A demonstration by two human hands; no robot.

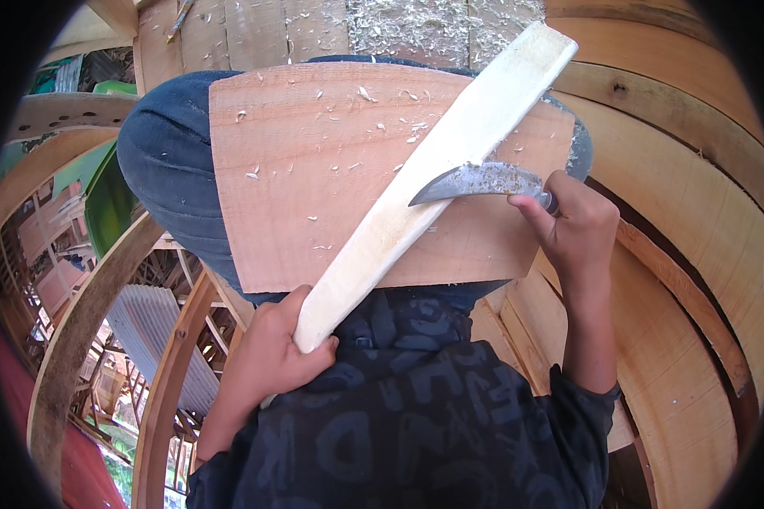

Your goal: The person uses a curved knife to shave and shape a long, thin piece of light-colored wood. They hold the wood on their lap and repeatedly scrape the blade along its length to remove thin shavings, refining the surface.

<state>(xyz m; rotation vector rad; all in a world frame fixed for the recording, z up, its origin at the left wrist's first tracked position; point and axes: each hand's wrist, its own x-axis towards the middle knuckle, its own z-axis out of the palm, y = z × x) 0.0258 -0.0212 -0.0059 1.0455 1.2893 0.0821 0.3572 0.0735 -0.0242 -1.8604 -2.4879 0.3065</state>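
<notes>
A long pale piece of wood (437, 161) slants from near my waist up to the far right, above a reddish-brown board (306, 187) laid across my lap. My left hand (280, 348) is closed around its near end. In my right hand (579, 220) is the handle of a curved knife (475, 181) with a rust-spotted blade. The blade lies across the middle of the pale wood, its tip pointing left. My right thumb presses near the blade's base, and most of the handle is hidden in the fist.
Curled shavings dot the lap board and lie thickly on the planks (407, 30) beyond my knees. Curved wooden planking (679, 161) rises on the right. Bent wooden ribs (178, 373) stand on the left, with a corrugated sheet (161, 339) below. A thin brush-like stick (179, 21) lies at the far left.
</notes>
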